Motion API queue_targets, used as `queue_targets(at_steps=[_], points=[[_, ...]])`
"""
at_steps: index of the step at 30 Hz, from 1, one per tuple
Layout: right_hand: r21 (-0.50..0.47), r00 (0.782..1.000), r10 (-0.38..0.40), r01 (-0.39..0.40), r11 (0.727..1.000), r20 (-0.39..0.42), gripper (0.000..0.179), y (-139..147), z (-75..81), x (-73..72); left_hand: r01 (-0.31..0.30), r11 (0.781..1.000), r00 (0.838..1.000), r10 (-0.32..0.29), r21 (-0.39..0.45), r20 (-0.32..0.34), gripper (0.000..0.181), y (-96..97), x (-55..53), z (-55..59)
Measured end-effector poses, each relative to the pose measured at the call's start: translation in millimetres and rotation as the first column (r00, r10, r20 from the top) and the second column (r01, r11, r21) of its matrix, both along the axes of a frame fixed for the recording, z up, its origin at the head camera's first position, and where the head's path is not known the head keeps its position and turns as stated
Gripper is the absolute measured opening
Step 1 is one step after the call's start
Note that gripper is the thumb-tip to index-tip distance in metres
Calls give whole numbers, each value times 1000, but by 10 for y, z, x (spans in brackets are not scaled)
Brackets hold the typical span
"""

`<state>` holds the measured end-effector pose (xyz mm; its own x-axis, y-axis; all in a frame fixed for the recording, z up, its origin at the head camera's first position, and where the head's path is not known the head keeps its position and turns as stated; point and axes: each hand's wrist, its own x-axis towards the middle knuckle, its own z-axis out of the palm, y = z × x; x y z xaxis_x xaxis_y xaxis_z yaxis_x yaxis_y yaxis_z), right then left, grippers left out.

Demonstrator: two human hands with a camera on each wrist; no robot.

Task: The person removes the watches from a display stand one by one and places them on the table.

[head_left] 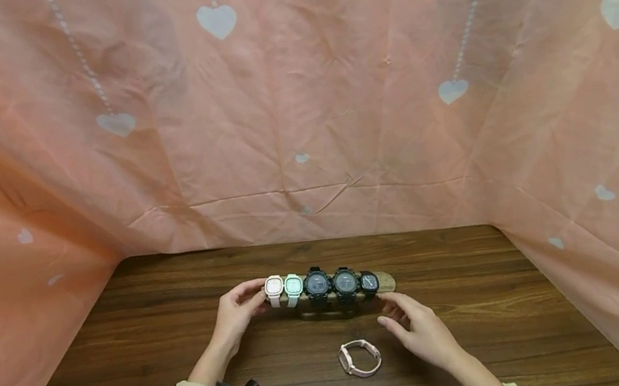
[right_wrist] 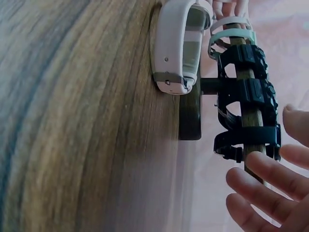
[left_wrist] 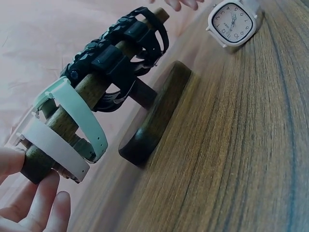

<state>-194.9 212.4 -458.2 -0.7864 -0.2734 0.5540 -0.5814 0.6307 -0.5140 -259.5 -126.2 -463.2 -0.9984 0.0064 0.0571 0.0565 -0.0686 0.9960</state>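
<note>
My left hand (head_left: pixel 234 312) pinches the near end of a brown, round-ended wooden bar (head_left: pixel 386 282), thumb on one side and fingertips beneath. My right hand (head_left: pixel 420 329) holds nothing that I can see; its fingers are spread and loosely bent just beside the opposite end, and whether a fingertip touches the wood I cannot tell.

Along the bar, from my left: a pale pink watch with a squarish case (head_left: pixel 274 286), a mint-green watch of similar shape (head_left: pixel 294 285), two bulky black watches with round dials (head_left: pixel 331 282), and a small black watch with a square face (head_left: pixel 369 281). Beyond the last, the wood is bare to its tip; should my left hand raise its end, the straps could slide that way and, I judge, leave the bar.

The bar is carried by a dark, narrow wooden foot (left_wrist: pixel 154 116). Uneven pressure on one end would probably rock it, and a careless right finger could hook the small black watch.

Nearer me, on the brown wood-grained table (head_left: pixel 475 275), a second pale pink watch with a looped strap (left_wrist: pixel 232 23) stands on edge, apart from the foot; my right forearm, drawn inward, might topple it.
</note>
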Motion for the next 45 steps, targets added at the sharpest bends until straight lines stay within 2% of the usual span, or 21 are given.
queue_targets(at_steps=[4,10,15,20,23,30,39,45], points=[[-70,1000,-1,0,998,-18,38,23,29,-28,-8,1000,1000,8,9,-3,27,-1,5,5],[-129,996,-49,39,991,-73,39,55,50,-81,-23,1000,999,23,-4,-37,27,7,-2,-13],[-140,983,-100,78,987,-156,40,65,54,-115,-27,1000,999,27,-2,-43,25,21,-5,-15],[-106,968,-119,98,990,-219,45,68,80,-176,-39,999,998,39,2,-42,25,33,3,-12],[-71,973,-104,91,993,-207,51,68,78,-215,-45,999,998,46,12,-41,24,40,3,-11],[-23,992,-36,34,999,-117,60,32,75,-274,-58,998,997,58,-2,-51,24,56,8,-15],[11,997,7,-6,1000,-80,62,-10,101,-343,-68,998,996,68,-6,-50,23,81,17,1],[53,998,-4,8,999,-68,60,-32,116,-394,-84,996,995,84,1,-58,22,100,29,8]])
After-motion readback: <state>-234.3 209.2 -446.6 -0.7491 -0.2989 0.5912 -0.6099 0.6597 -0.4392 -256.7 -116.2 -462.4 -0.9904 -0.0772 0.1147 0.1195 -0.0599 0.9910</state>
